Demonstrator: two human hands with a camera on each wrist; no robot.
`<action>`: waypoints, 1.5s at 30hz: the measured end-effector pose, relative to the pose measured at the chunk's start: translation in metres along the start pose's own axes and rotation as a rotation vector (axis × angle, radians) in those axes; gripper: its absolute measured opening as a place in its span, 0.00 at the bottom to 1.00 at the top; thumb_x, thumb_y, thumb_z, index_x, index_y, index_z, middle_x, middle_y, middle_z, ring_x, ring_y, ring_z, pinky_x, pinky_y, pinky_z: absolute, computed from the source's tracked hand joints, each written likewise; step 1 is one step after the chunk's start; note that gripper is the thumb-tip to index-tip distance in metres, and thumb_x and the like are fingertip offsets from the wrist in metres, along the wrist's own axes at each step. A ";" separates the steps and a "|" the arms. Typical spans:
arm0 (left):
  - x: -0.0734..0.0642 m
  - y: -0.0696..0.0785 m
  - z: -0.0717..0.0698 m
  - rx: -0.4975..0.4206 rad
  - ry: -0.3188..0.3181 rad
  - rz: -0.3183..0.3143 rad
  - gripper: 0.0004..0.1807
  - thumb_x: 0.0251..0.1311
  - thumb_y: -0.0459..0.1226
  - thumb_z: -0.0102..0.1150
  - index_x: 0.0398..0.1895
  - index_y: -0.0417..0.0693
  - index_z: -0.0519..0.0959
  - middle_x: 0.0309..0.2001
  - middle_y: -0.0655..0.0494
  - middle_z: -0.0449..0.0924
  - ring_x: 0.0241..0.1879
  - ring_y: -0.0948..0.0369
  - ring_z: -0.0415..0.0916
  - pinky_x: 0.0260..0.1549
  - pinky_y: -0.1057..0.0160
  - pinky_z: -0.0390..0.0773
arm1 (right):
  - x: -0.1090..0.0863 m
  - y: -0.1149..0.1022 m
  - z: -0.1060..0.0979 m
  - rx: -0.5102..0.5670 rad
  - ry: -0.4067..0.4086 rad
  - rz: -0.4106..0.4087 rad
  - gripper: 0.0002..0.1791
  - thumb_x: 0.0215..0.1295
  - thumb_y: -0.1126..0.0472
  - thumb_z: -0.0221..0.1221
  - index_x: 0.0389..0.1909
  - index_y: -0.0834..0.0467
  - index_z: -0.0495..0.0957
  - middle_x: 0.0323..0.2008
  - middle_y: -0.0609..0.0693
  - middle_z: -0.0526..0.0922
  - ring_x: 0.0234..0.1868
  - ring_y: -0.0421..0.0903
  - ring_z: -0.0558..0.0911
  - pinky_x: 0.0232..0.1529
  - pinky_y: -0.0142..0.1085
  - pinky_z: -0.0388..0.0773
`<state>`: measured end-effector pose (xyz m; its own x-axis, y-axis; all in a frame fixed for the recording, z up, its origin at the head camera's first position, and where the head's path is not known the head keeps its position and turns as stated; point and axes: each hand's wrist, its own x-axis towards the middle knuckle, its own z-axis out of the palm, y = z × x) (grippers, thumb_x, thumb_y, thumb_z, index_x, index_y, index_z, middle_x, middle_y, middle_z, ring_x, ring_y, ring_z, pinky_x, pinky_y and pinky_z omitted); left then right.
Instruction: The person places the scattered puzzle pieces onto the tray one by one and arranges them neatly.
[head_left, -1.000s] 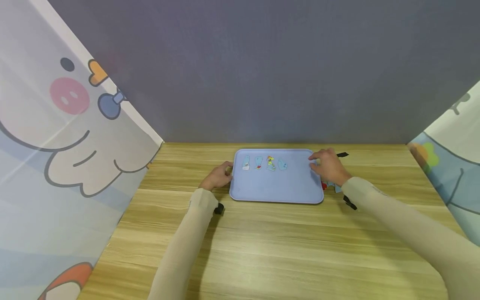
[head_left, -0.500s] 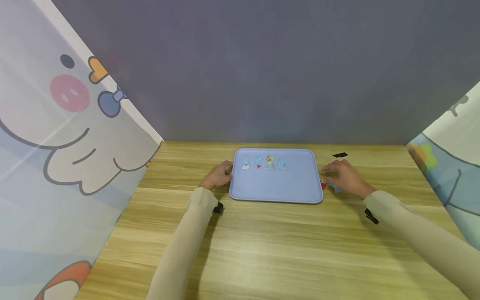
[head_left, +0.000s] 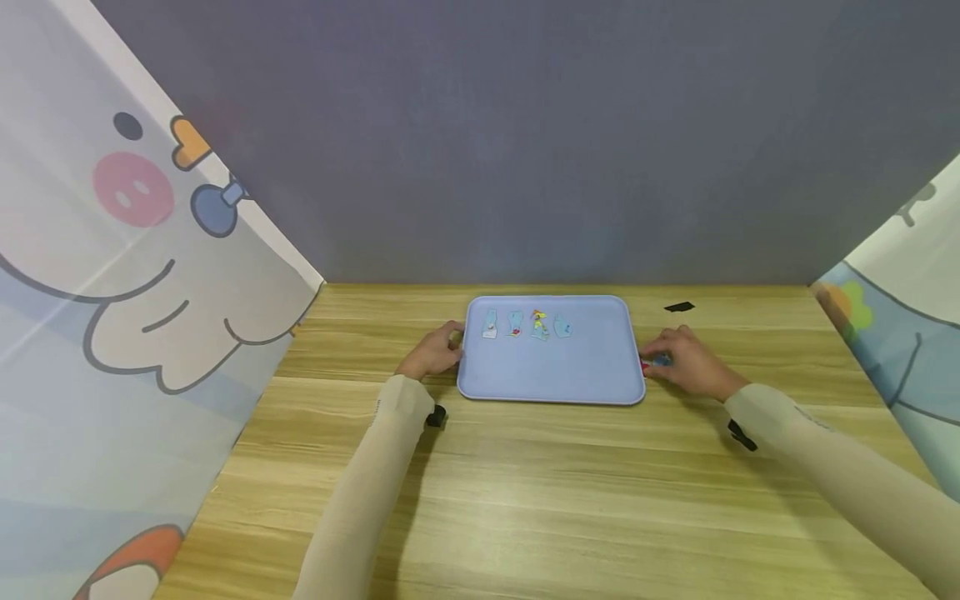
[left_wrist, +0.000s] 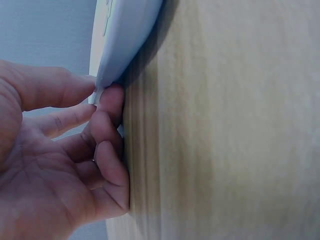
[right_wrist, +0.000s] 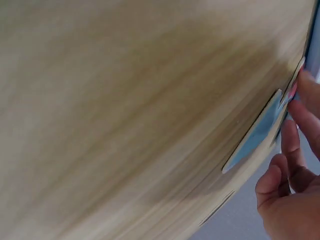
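A light blue tray [head_left: 555, 367] lies on the wooden table, with several puzzle pieces [head_left: 539, 325] in a row along its far side. My left hand [head_left: 433, 352] grips the tray's left edge; in the left wrist view the thumb [left_wrist: 60, 87] is on the rim and curled fingertips are at its underside. Just off the tray's right edge, my right hand [head_left: 686, 360] pinches a flat puzzle piece [right_wrist: 294, 90] with red on it between thumb and fingertip. A light blue puzzle piece [right_wrist: 255, 132] lies on the table beside those fingers.
A black flat piece [head_left: 679, 307] lies on the table behind the right hand. A grey wall [head_left: 525, 150] stands at the table's back. Printed cartoon sheets [head_left: 150, 275] hang at both sides.
My right hand has moved from over the tray's right edge, right and down to the pieces beside it, and its fingers have closed in on one. The left hand has stayed at the tray.
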<state>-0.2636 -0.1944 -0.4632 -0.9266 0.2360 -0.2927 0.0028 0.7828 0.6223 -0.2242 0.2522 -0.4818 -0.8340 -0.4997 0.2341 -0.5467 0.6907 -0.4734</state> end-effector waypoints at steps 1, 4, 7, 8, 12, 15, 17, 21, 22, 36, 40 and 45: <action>0.000 0.000 0.000 0.000 0.000 0.002 0.27 0.64 0.34 0.54 0.67 0.47 0.62 0.44 0.45 0.77 0.41 0.54 0.75 0.41 0.56 0.75 | 0.000 0.000 0.000 -0.006 0.006 0.004 0.15 0.47 0.65 0.72 0.38 0.63 0.84 0.32 0.52 0.80 0.32 0.48 0.69 0.35 0.39 0.57; 0.000 0.001 -0.001 0.000 0.001 0.003 0.27 0.64 0.34 0.53 0.67 0.47 0.62 0.43 0.45 0.77 0.40 0.55 0.75 0.40 0.57 0.75 | 0.001 0.003 -0.001 -0.017 0.028 0.018 0.12 0.48 0.66 0.71 0.35 0.62 0.85 0.31 0.51 0.80 0.32 0.49 0.71 0.35 0.40 0.58; 0.000 0.001 -0.001 0.005 0.005 0.001 0.27 0.64 0.34 0.53 0.67 0.47 0.62 0.42 0.46 0.77 0.39 0.55 0.74 0.39 0.58 0.75 | 0.001 0.007 -0.002 -0.030 0.038 0.050 0.10 0.49 0.66 0.70 0.34 0.61 0.85 0.30 0.52 0.80 0.33 0.50 0.70 0.35 0.40 0.59; 0.000 0.001 -0.001 0.006 0.005 0.000 0.27 0.64 0.34 0.53 0.67 0.47 0.62 0.42 0.46 0.77 0.39 0.55 0.74 0.39 0.58 0.75 | 0.001 0.008 -0.002 -0.032 0.037 0.066 0.10 0.49 0.66 0.70 0.34 0.62 0.84 0.31 0.52 0.80 0.33 0.50 0.70 0.36 0.41 0.59; 0.000 0.000 -0.001 0.003 0.002 -0.003 0.28 0.64 0.34 0.53 0.67 0.47 0.62 0.44 0.45 0.77 0.41 0.54 0.75 0.40 0.57 0.75 | 0.000 0.010 -0.004 -0.047 0.036 0.096 0.10 0.50 0.66 0.69 0.35 0.62 0.84 0.30 0.52 0.81 0.33 0.50 0.71 0.38 0.42 0.59; 0.000 -0.001 0.000 0.000 -0.001 -0.005 0.27 0.64 0.34 0.54 0.67 0.48 0.62 0.45 0.44 0.77 0.42 0.54 0.75 0.41 0.57 0.75 | 0.000 0.010 -0.004 -0.056 0.028 0.101 0.10 0.51 0.66 0.69 0.36 0.62 0.84 0.30 0.52 0.81 0.34 0.51 0.72 0.39 0.43 0.60; -0.001 -0.001 0.000 -0.004 -0.002 -0.010 0.27 0.64 0.34 0.53 0.67 0.48 0.62 0.46 0.44 0.77 0.43 0.54 0.75 0.42 0.57 0.75 | -0.001 0.009 -0.004 -0.053 0.016 0.105 0.11 0.51 0.64 0.69 0.36 0.63 0.84 0.32 0.53 0.81 0.35 0.51 0.72 0.39 0.45 0.63; -0.002 0.000 0.000 -0.011 -0.007 -0.011 0.27 0.64 0.34 0.54 0.67 0.48 0.63 0.47 0.44 0.77 0.43 0.54 0.76 0.42 0.56 0.76 | -0.001 0.007 -0.002 -0.053 -0.016 0.118 0.17 0.49 0.61 0.71 0.39 0.64 0.82 0.34 0.54 0.80 0.37 0.52 0.72 0.39 0.46 0.66; -0.002 0.000 0.000 -0.010 -0.006 -0.009 0.27 0.64 0.34 0.54 0.66 0.48 0.63 0.46 0.44 0.77 0.43 0.54 0.76 0.42 0.57 0.76 | -0.001 0.006 -0.002 -0.050 -0.022 0.121 0.18 0.49 0.60 0.72 0.39 0.65 0.82 0.34 0.54 0.81 0.37 0.52 0.72 0.39 0.46 0.67; -0.001 0.000 0.001 -0.008 -0.001 -0.014 0.27 0.64 0.35 0.54 0.66 0.49 0.63 0.47 0.43 0.77 0.43 0.54 0.76 0.42 0.56 0.76 | 0.004 0.007 0.000 -0.023 0.011 0.181 0.14 0.49 0.61 0.70 0.36 0.64 0.83 0.32 0.53 0.83 0.36 0.53 0.74 0.39 0.46 0.68; 0.000 -0.001 0.001 -0.011 0.000 -0.011 0.27 0.63 0.34 0.54 0.66 0.49 0.63 0.47 0.43 0.77 0.43 0.54 0.76 0.41 0.57 0.76 | 0.005 0.011 -0.003 -0.012 0.042 0.216 0.14 0.50 0.60 0.69 0.36 0.65 0.83 0.32 0.54 0.82 0.36 0.53 0.73 0.38 0.45 0.68; 0.000 0.000 0.001 0.001 0.006 -0.009 0.27 0.63 0.34 0.54 0.66 0.48 0.63 0.46 0.43 0.77 0.43 0.54 0.76 0.41 0.57 0.76 | 0.010 0.012 -0.010 -0.005 0.098 0.211 0.14 0.52 0.59 0.69 0.37 0.63 0.83 0.33 0.53 0.83 0.35 0.52 0.73 0.37 0.46 0.69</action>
<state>-0.2628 -0.1943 -0.4638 -0.9287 0.2259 -0.2941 -0.0051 0.7853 0.6191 -0.2398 0.2608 -0.4764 -0.9328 -0.2911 0.2123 -0.3600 0.7772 -0.5161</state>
